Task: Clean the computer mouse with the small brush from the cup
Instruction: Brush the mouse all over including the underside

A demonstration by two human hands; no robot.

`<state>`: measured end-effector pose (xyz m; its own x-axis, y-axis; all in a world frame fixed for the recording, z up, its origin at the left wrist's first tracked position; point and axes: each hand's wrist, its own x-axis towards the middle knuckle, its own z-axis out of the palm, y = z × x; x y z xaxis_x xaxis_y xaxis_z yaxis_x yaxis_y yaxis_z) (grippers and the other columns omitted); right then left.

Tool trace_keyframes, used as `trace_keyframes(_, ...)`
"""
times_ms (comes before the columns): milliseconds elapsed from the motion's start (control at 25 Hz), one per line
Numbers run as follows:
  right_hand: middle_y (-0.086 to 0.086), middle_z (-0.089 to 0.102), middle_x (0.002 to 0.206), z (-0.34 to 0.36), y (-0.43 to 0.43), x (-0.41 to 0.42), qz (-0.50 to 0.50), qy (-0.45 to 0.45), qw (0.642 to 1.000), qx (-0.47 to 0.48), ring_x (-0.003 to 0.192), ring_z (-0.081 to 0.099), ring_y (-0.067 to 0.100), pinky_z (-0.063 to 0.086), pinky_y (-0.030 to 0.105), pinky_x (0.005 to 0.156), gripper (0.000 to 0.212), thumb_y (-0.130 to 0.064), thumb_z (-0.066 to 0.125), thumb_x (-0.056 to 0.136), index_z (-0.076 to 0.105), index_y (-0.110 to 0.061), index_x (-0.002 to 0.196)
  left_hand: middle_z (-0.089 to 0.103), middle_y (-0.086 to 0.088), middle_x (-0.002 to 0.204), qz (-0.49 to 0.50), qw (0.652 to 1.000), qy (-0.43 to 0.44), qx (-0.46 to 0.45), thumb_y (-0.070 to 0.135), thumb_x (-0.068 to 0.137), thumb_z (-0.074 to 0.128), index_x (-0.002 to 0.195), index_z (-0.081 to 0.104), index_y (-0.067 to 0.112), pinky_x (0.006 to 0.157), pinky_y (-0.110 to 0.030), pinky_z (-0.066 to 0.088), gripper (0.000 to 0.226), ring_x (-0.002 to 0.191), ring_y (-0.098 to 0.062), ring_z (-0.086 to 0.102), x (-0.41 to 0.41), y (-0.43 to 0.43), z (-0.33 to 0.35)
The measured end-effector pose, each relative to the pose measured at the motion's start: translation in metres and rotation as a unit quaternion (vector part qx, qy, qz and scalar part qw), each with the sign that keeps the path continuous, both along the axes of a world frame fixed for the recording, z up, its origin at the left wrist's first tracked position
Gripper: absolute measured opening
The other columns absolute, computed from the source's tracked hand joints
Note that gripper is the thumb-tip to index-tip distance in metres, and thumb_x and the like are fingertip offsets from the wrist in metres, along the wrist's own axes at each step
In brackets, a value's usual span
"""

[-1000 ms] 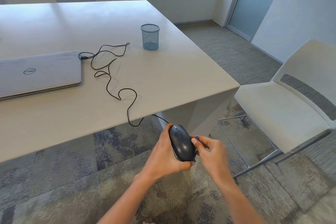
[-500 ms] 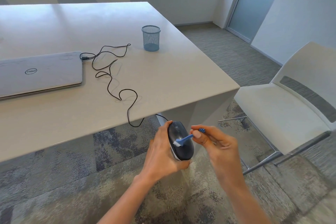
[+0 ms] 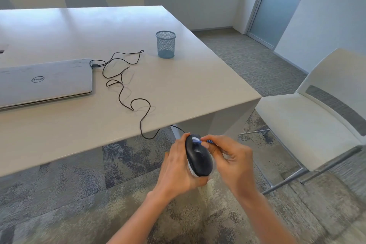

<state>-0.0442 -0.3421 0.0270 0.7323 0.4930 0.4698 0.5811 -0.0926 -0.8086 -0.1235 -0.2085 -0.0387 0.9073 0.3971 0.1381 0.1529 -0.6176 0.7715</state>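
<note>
My left hand (image 3: 178, 166) grips a black wired computer mouse (image 3: 199, 158) from its left side, holding it in the air below the table's front edge. My right hand (image 3: 230, 161) pinches a small blue brush (image 3: 198, 140) with white bristles. The brush head rests on the front end of the mouse, near its buttons. The mouse's black cable (image 3: 126, 93) winds across the table to the laptop. The blue mesh cup (image 3: 166, 44) stands upright on the table, far from both hands, with nothing visible inside.
A closed grey laptop (image 3: 43, 81) lies at the left on the white table (image 3: 188, 85). A white chair (image 3: 309, 121) stands to the right of my hands. Two more chairs are behind the table. Carpet lies below.
The brush has moved from the mouse's middle toward its front end. Both hands and the mouse shifted slightly, and my head moved a little.
</note>
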Motion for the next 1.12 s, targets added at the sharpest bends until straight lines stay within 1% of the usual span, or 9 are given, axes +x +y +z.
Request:
trace_keyframes(80, -0.013, 0.077, 0.09, 0.007, -0.006, 0.009, 0.034, 0.038, 0.999, 0.003, 0.086, 0.074, 0.006, 0.059, 0.02, 0.078, 0.025, -0.004, 0.074, 0.085, 0.076, -0.023, 0.1, 0.036, 0.025, 0.132, -0.001, 1.0, 0.011, -0.003, 0.057, 0.048, 0.083, 0.144, 0.012, 0.042, 0.095, -0.042, 0.047, 0.121, 0.118, -0.002, 0.04, -0.002, 0.001, -0.003)
trace_keyframes(160, -0.01, 0.078, 0.089, 0.012, -0.006, 0.019, 0.028, 0.016, 0.999, 0.005, 0.085, 0.074, 0.007, 0.059, 0.021, 0.078, 0.019, -0.005, 0.075, 0.085, 0.078, -0.019, 0.097, 0.037, 0.021, 0.135, -0.003, 1.0, 0.008, 0.005, 0.058, 0.048, 0.084, 0.146, 0.013, 0.039, 0.096, -0.042, 0.047, 0.121, 0.121, -0.006, 0.04, -0.003, 0.001, -0.004)
trace_keyframes(280, -0.002, 0.079, 0.094, 0.01, -0.001, 0.018, 0.01, -0.066, 0.997, -0.045, 0.088, 0.074, 0.008, 0.059, 0.024, 0.079, 0.018, -0.001, 0.075, 0.084, 0.079, -0.01, 0.098, 0.029, 0.037, 0.126, -0.008, 1.0, -0.009, 0.02, 0.058, 0.049, 0.082, 0.143, 0.01, 0.044, 0.092, -0.037, 0.047, 0.12, 0.118, -0.001, 0.04, 0.002, -0.002, 0.001)
trace_keyframes(360, -0.002, 0.078, 0.098, 0.005, -0.005, 0.014, 0.025, -0.077, 0.996, -0.041, 0.092, 0.073, 0.006, 0.058, 0.022, 0.081, 0.022, 0.002, 0.074, 0.084, 0.078, -0.011, 0.101, 0.027, 0.044, 0.126, -0.003, 1.0, -0.024, 0.014, 0.057, 0.05, 0.082, 0.141, 0.01, 0.048, 0.089, -0.03, 0.046, 0.117, 0.115, 0.005, 0.039, 0.004, -0.001, 0.004)
trace_keyframes(560, -0.014, 0.077, 0.096, 0.001, -0.03, 0.01, 0.063, -0.101, 0.992, -0.043, 0.088, 0.073, 0.001, 0.059, 0.022, 0.073, 0.015, -0.012, 0.071, 0.086, 0.077, -0.017, 0.099, 0.036, 0.026, 0.125, 0.028, 0.999, -0.025, 0.01, 0.058, 0.05, 0.084, 0.142, 0.016, 0.042, 0.087, -0.032, 0.049, 0.115, 0.116, -0.005, 0.046, 0.008, 0.009, 0.004)
trace_keyframes(680, -0.015, 0.078, 0.089, 0.004, -0.044, 0.014, 0.047, -0.06, 0.995, -0.061, 0.082, 0.074, 0.004, 0.061, 0.03, 0.069, 0.01, -0.021, 0.074, 0.087, 0.079, -0.021, 0.096, 0.036, 0.025, 0.128, 0.033, 0.999, -0.024, 0.008, 0.059, 0.05, 0.087, 0.144, 0.017, 0.039, 0.084, -0.024, 0.043, 0.118, 0.119, -0.003, 0.044, 0.009, 0.011, 0.003)
trace_keyframes(880, -0.003, 0.08, 0.09, -0.003, -0.047, 0.01, 0.018, 0.147, 0.986, 0.073, 0.087, 0.077, 0.017, 0.062, 0.032, 0.079, 0.015, -0.031, 0.071, 0.082, 0.079, -0.034, 0.093, 0.041, 0.016, 0.139, 0.032, 0.999, -0.026, -0.006, 0.063, 0.051, 0.086, 0.147, 0.02, 0.036, 0.088, -0.022, 0.042, 0.12, 0.123, -0.005, 0.045, 0.012, 0.007, 0.005)
trace_keyframes(1040, -0.015, 0.079, 0.088, -0.009, -0.051, 0.015, -0.108, 0.126, 0.984, 0.071, 0.085, 0.076, 0.009, 0.062, 0.029, 0.077, 0.016, -0.034, 0.069, 0.081, 0.077, -0.043, 0.092, 0.034, 0.021, 0.143, 0.038, 0.999, -0.023, -0.016, 0.068, 0.05, 0.086, 0.149, 0.014, 0.038, 0.096, -0.023, 0.04, 0.125, 0.128, 0.0, 0.039, 0.011, 0.009, 0.005)
trace_keyframes(1120, -0.014, 0.079, 0.089, -0.01, -0.052, 0.015, -0.096, 0.115, 0.987, 0.054, 0.085, 0.076, 0.009, 0.062, 0.032, 0.077, 0.017, -0.033, 0.07, 0.082, 0.077, -0.041, 0.094, 0.035, 0.021, 0.142, 0.036, 0.999, -0.022, -0.016, 0.067, 0.05, 0.086, 0.148, 0.014, 0.039, 0.095, -0.023, 0.039, 0.125, 0.127, 0.0, 0.039, 0.013, 0.009, 0.006)
